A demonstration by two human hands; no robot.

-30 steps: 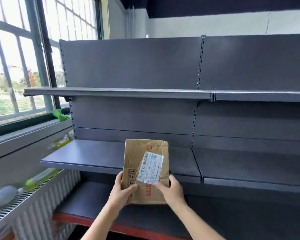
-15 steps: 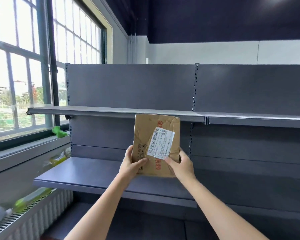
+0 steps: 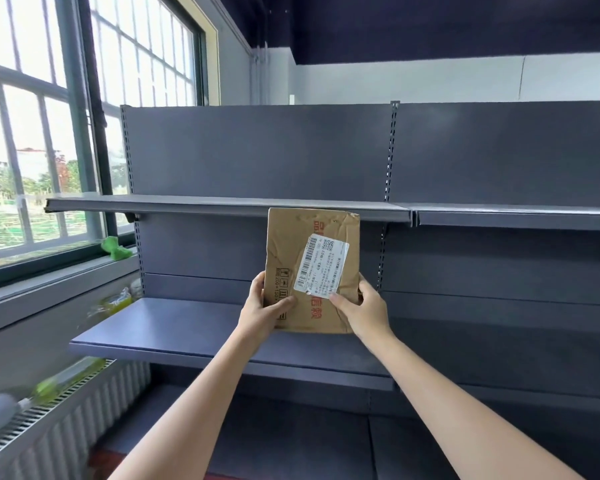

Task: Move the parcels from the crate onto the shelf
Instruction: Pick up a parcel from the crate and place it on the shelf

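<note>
Matte grey metal shelving (image 3: 257, 157) w/ flat boards fills the wall ahead of your hands. You hold a creased brown cardboard parcel (image 3: 300, 251) upright, white label facing you; left hand (image 3: 262, 315) & right hand (image 3: 364, 311) grip its bottom corners, top edge at the upper board.

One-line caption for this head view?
Both hands, left hand and right hand, hold a crumpled brown cardboard parcel upright before empty grey metal shelves.

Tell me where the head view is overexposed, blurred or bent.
Head view: the window is blown out white; the green items on the radiator are smeared; the upper shelf edge bows from the wide lens; the parcel label stays sharp.
</note>
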